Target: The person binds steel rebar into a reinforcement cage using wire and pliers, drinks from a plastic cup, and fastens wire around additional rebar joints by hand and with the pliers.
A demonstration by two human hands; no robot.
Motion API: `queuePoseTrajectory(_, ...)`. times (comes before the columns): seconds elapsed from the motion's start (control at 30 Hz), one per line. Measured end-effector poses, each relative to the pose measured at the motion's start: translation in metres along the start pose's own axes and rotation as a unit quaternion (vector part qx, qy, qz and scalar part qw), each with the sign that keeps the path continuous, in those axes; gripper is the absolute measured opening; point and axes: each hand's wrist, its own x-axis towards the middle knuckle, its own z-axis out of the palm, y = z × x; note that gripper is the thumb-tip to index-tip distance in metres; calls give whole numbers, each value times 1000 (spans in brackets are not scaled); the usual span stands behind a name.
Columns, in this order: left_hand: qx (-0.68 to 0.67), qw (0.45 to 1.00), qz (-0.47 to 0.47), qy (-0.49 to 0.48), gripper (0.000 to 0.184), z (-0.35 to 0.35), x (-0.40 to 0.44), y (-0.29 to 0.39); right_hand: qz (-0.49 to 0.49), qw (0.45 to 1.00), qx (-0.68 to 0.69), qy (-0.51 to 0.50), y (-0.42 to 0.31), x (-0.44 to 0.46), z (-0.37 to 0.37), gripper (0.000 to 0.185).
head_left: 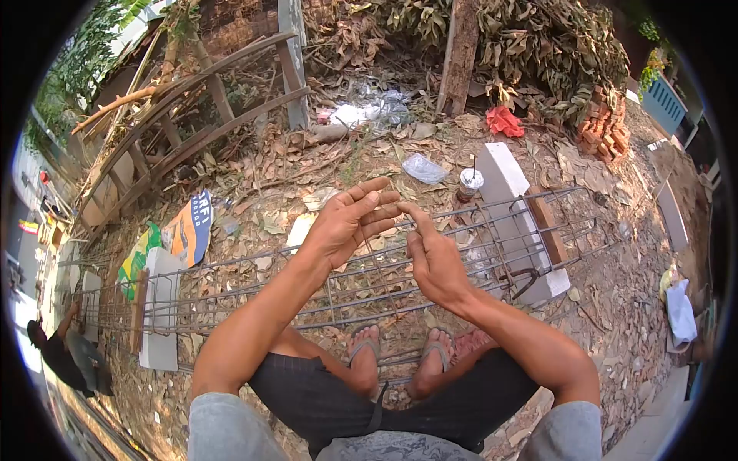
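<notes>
Over a long steel rebar cage [361,274], my two hands meet. My left hand [344,224] is turned palm up, its fingers stretched and apart. The index finger of my right hand [435,261] reaches to the left fingertips, while its other fingers are curled in. Whether anything thin lies within that curl is hidden. The cage has long bars crossed by square stirrups. Its right part rests on a pale block [513,188] with a wooden piece [547,230]. A dark curved metal tool [526,281] lies on the bars there, its kind unclear.
Another pale block [161,296] supports the cage at left, where a person [69,357] is by its far end. A plastic cup [470,183] stands beyond the bars. Stacked bricks [603,127], a wooden frame [207,115] and printed sacks [192,230] lie around the leaf-strewn ground.
</notes>
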Motion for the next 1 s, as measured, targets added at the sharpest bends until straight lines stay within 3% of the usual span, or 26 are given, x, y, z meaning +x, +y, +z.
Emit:
queuePoseTrajectory(0.17,-2,1000,16,22,50,3,-1,3,-6,1000,-12,19,7,-1,2,43)
queuePoseTrajectory(0.27,-1,999,26,32,48,3,0,7,58,998,-20,0,7,-2,0,39)
queuePoseTrajectory(0.37,9,998,37,40,47,6,-3,10,-44,994,-20,98,24,1,10,36)
queuePoseTrajectory(0.47,25,998,46,42,48,11,-4,10,34,998,-5,51,18,0,2,35)
queuePoseTrajectory(1.0,46,998,33,0,61,8,-5,7,57,993,-106,6,12,-3,1,37)
